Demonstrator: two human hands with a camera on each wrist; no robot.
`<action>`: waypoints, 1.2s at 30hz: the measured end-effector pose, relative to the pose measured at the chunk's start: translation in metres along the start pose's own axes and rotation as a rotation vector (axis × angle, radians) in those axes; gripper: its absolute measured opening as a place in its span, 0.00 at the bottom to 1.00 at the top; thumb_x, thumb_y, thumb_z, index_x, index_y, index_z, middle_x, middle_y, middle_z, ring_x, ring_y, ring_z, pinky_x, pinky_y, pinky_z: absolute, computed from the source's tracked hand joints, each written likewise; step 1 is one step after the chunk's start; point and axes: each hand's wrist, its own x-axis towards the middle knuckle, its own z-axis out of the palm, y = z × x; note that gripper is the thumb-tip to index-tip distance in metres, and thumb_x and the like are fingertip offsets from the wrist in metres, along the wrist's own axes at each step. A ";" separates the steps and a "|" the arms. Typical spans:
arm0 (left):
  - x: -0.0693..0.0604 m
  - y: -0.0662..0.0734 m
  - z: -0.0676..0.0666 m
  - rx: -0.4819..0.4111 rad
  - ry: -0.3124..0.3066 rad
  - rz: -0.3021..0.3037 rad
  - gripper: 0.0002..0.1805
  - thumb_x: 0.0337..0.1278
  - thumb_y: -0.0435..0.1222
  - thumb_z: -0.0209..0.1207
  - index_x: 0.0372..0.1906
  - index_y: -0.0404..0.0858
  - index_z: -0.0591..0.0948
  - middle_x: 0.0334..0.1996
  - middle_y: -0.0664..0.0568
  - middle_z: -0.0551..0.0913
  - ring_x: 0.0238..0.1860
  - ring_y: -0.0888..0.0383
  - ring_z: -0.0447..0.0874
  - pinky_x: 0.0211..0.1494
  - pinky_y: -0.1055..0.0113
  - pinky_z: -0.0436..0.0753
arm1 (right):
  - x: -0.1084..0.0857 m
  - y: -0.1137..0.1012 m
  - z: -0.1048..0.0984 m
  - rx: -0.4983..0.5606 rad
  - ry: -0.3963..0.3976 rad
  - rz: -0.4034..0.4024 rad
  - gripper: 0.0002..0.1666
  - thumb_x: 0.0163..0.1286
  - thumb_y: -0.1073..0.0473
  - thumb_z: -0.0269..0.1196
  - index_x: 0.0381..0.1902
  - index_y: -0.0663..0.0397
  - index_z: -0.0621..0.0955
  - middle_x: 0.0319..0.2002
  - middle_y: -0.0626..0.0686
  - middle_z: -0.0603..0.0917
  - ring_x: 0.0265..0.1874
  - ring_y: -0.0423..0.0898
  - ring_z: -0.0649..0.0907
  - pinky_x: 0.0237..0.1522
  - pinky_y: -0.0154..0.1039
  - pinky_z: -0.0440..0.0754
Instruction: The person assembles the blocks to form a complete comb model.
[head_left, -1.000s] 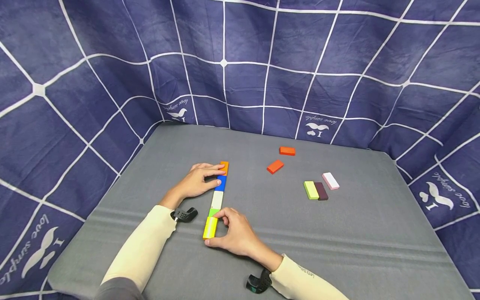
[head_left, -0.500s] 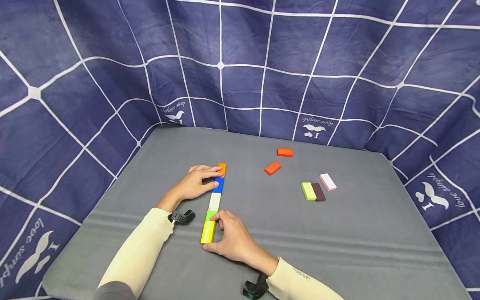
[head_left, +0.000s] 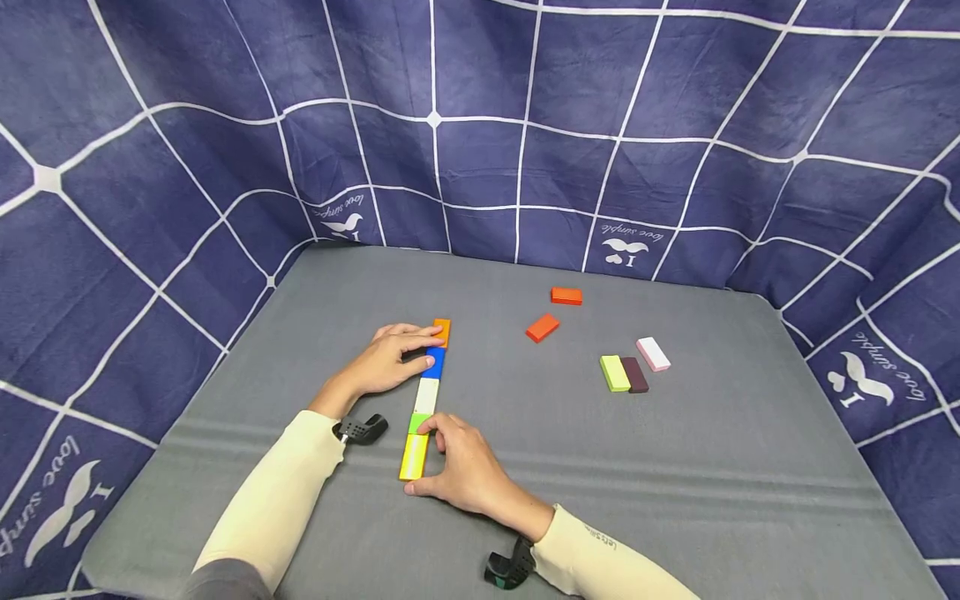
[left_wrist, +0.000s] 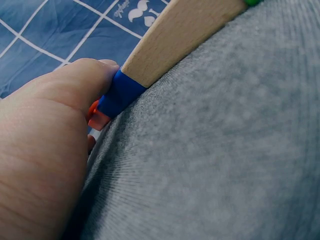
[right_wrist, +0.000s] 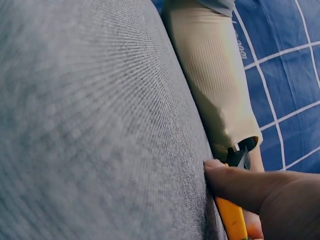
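A straight row of flat domino blocks runs away from me in the head view: yellow [head_left: 413, 458] nearest, then green [head_left: 417, 423], white-topped [head_left: 426, 397], blue [head_left: 432, 363] and orange [head_left: 444, 333]. My left hand [head_left: 386, 360] lies along the far end, fingertips on the orange block and thumb against the blue one. The left wrist view shows that thumb touching the blue block [left_wrist: 120, 93]. At the near end, my right hand [head_left: 468, 468] spans the yellow block lengthwise between thumb and index finger, the index tip at the green block's edge. Fingers partly hide the orange block.
Two red blocks [head_left: 566, 296] lie toward the back of the grey table [head_left: 525, 417]. Farther right are a light green block [head_left: 615, 373], a dark brown block [head_left: 634, 375] beside it and a pale pink block [head_left: 653, 354]. A blue checked cloth [head_left: 480, 158] hangs behind.
The head view has shifted slightly. Both hands stay at the same places along the row, and the loose blocks have not moved.
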 end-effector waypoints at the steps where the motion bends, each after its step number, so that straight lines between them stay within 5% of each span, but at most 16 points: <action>1: 0.001 0.000 -0.001 0.005 -0.002 0.000 0.25 0.68 0.52 0.59 0.67 0.54 0.78 0.72 0.61 0.71 0.70 0.52 0.67 0.72 0.47 0.55 | 0.001 0.000 -0.001 0.005 0.000 0.003 0.40 0.40 0.42 0.84 0.50 0.42 0.78 0.30 0.43 0.72 0.28 0.35 0.70 0.30 0.27 0.68; 15: 0.000 -0.001 -0.003 0.006 -0.012 -0.023 0.24 0.68 0.53 0.59 0.67 0.57 0.78 0.73 0.64 0.70 0.71 0.54 0.66 0.72 0.48 0.55 | 0.004 0.002 -0.009 0.034 -0.063 0.004 0.47 0.31 0.44 0.87 0.52 0.38 0.79 0.32 0.43 0.72 0.28 0.35 0.69 0.30 0.27 0.67; 36: 0.003 -0.002 -0.001 0.003 -0.007 -0.014 0.24 0.68 0.53 0.59 0.66 0.56 0.78 0.73 0.64 0.70 0.71 0.54 0.66 0.73 0.48 0.54 | 0.012 0.020 -0.045 0.209 -0.273 -0.114 0.38 0.48 0.49 0.82 0.58 0.41 0.79 0.39 0.52 0.76 0.30 0.37 0.73 0.37 0.27 0.73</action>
